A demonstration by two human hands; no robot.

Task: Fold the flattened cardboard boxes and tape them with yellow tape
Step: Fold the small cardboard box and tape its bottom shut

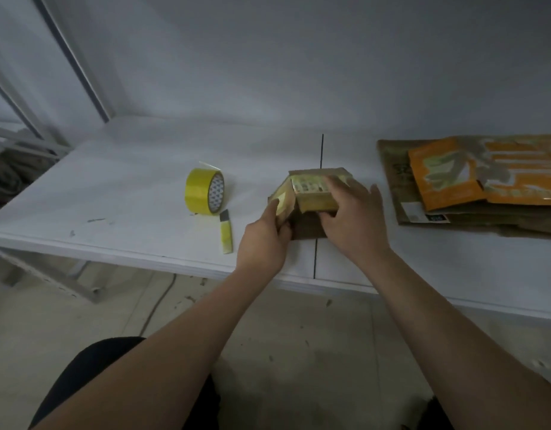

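Observation:
A small brown cardboard box [311, 193] stands on the white table [113, 193], with yellowish tape or a label on its top and left flap. My left hand [265, 237] grips the box's left flap with thumb and fingers. My right hand [348, 212] lies over the box's right side, fingers curled round its top and front edge. A roll of yellow tape [204, 192] stands on edge to the left of the box. A yellow utility knife [226, 232] lies just in front of the roll.
A pile of flattened cardboard boxes [472, 181], brown and orange, lies at the table's right. A dark seam [319, 249] runs across the table under the box. The table's front edge is close to my forearms. A metal frame [72, 57] rises at the back left.

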